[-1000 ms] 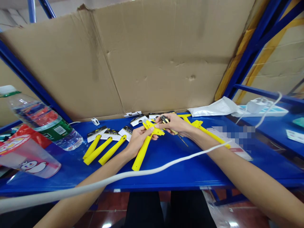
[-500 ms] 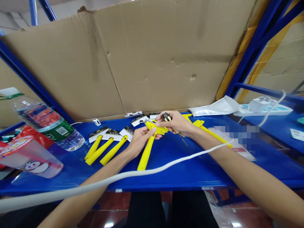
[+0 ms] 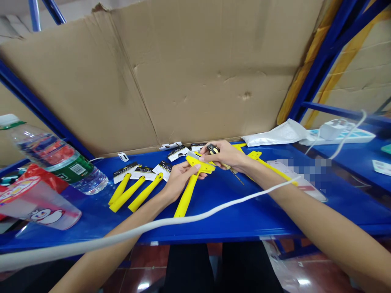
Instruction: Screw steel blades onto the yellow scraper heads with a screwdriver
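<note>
My left hand point(image 3: 179, 178) is closed around the head of a yellow scraper point(image 3: 187, 195), whose long handle points down toward me. A flat greyish piece point(image 3: 193, 155), like a blade, shows at the top edge of the scraper's head. My right hand point(image 3: 225, 156) holds a small screwdriver point(image 3: 213, 149) with a black and pale yellow handle; its thin shaft slants down to the right, away from the scraper. The right fingertips also touch the scraper's head, and whether they pinch something small there is hidden.
Left of my hands lie yellow handles point(image 3: 130, 194) with black-and-white cards. More yellow scrapers point(image 3: 271, 167) lie under my right forearm. A water bottle point(image 3: 65, 162) and plastic cup point(image 3: 45, 205) stand at left. A white cable point(image 3: 159, 225) crosses in front; cardboard point(image 3: 201, 73) backs the blue table.
The view has shifted slightly. Both hands stay at the scraper's head with almost the same hold, and the screwdriver remains in my right hand.
</note>
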`<state>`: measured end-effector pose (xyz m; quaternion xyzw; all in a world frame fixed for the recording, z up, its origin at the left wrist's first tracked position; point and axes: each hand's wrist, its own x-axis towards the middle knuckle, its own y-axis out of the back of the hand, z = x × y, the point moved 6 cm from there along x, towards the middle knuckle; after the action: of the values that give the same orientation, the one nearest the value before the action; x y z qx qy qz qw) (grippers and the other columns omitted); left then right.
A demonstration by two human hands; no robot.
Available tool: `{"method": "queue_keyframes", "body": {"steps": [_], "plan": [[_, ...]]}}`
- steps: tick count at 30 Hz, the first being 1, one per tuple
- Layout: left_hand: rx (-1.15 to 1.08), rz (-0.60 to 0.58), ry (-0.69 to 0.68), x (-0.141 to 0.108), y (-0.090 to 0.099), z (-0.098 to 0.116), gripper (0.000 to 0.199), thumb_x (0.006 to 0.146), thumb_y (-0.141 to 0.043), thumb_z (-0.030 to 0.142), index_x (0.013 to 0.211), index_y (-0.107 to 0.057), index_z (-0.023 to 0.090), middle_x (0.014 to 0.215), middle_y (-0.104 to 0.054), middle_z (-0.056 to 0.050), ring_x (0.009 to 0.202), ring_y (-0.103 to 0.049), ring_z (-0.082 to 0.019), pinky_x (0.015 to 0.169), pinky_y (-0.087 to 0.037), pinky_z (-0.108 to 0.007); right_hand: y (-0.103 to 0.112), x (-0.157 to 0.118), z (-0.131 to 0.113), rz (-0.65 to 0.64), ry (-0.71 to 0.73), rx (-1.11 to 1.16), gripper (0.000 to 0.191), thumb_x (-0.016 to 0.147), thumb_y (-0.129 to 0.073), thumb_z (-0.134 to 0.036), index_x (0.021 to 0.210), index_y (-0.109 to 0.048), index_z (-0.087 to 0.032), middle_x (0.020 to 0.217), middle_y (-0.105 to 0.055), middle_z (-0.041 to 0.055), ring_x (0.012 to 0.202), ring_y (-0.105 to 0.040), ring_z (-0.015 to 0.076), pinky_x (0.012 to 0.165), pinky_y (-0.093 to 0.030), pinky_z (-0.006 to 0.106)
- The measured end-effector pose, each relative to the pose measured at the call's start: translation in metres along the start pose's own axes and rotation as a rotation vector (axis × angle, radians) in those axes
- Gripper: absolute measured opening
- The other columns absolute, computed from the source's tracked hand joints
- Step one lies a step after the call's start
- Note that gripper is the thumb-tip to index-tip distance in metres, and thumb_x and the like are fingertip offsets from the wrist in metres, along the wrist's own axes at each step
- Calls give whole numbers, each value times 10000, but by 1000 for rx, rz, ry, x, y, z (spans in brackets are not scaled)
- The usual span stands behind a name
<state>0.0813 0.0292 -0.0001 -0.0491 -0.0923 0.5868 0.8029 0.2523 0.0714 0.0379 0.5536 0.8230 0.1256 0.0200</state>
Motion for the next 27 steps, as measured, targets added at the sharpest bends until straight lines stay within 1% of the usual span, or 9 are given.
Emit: {"method": "queue_keyframes", "body": {"steps": [6,12,17,21,23,27], "plan": [[-28,1,32,-2,-1,1,428,786,-948,380,1067,-819,84,1011,-843,-174,767,-792,-224,805,-639,-346,-1,-2,-2,-30,0,-15,457,736,-956,-514,972,-715,-205,503,-533,-80,398,-442,74,308,-329,172],[-32,4,1,-2,0,4,403,789,-944,369,1057,-822,96,1009,-842,-163,766,-797,-229,790,-636,-336,-3,-1,0,-34,10,-32,481,746,-940,-572,977,-720,-212,540,-569,-69,413,-464,77,315,-344,175],[-43,-5,-23,-3,-1,8,393,789,-943,369,1048,-822,100,1042,-839,-166,814,-803,-238,804,-636,-338,-4,-3,-4,-63,31,-23,473,779,-914,-593,994,-727,-216,517,-540,-82,410,-457,71,320,-342,167],[-49,3,-37,-3,0,9,418,779,-953,369,1074,-820,105,1059,-836,-165,851,-805,-256,804,-637,-354,-3,-4,-8,-73,70,-30,461,788,-910,-572,1020,-735,-214,510,-543,-84,405,-476,78,314,-348,171],[-52,-5,-40,-3,0,10,416,792,-946,364,1091,-819,104,1094,-833,-169,871,-805,-258,822,-639,-361,-3,-4,-9,-62,79,-36,454,775,-923,-549,1018,-736,-214,539,-572,-74,410,-494,81,311,-359,175],[-69,-32,-33,-4,-2,10,411,798,-944,332,1118,-826,104,1148,-825,-176,913,-806,-263,900,-636,-389,-2,-4,-13,8,78,-21,440,719,-959,-482,972,-732,-202,716,-686,-30,412,-495,61,300,-375,190]]}}
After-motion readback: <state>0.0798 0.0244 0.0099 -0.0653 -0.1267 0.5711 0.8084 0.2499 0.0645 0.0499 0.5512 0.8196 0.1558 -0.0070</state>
